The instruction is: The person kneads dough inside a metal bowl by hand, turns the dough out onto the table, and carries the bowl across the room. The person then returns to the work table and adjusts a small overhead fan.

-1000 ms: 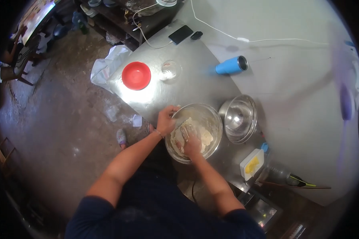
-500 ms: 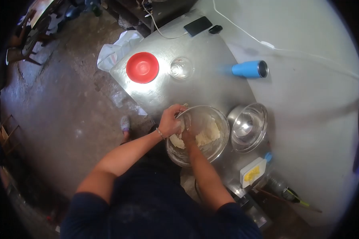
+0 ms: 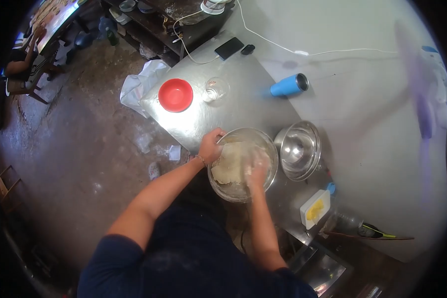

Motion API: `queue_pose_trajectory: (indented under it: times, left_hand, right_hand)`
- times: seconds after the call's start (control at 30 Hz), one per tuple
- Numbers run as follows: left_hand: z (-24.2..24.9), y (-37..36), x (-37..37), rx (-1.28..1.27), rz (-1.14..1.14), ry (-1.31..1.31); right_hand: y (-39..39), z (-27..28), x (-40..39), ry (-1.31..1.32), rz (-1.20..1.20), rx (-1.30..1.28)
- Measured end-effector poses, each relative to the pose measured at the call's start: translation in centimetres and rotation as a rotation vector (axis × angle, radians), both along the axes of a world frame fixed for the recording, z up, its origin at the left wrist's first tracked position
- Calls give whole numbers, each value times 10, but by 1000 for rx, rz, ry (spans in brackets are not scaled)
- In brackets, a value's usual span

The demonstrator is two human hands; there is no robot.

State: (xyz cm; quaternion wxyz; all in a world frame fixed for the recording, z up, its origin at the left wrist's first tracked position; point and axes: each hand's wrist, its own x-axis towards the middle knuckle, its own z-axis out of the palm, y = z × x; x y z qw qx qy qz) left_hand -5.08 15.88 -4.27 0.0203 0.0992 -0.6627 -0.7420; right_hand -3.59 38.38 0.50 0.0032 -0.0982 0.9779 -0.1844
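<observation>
A large steel bowl (image 3: pixel 233 193) stands near the table's edge with pale dough (image 3: pixel 230 164) spread inside it. My left hand (image 3: pixel 211 146) grips the bowl's left rim with its fingers closed round it. Inside the bowl, at the dough's right side, my right hand (image 3: pixel 257 168) is dusted with flour and smeared by motion, so its fingers cannot be made out. Empty steel bowls (image 3: pixel 299 151) stand to the right, close beside the large one.
On the metal table (image 3: pixel 238 111) are a red bowl (image 3: pixel 176 95), a glass (image 3: pixel 215 90), a phone (image 3: pixel 229 48), a blue tumbler (image 3: pixel 289 85) and a white tub (image 3: pixel 315 208) with yellow contents. Another person's arm (image 3: pixel 30 54) shows at the far upper left.
My right hand has moved from the bowl's left part to its right side. The dough is spread wider across the bowl. The head view has shifted. My left hand remains at the rim.
</observation>
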Motion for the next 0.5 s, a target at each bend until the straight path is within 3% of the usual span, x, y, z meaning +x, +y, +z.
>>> queue_pose_trajectory:
  times: [0.07,0.17,0.27,0.4,0.5]
  left_hand:
    - [-5,2,-2,-34,17,24]
    - [-9,4,-5,-28,3,33]
    - [-4,5,-6,88,-8,-65]
    - [0,6,-11,32,-12,-133]
    - [6,2,-13,-23,-7,-115]
  right_hand:
    - [22,2,1,-5,-224,24]
    - [51,-32,-5,-224,-459,-249]
    - [54,-48,-27,-483,-581,-866]
    - [63,-80,-58,-756,-599,-1015]
    - [27,-52,-81,-882,-583,-868]
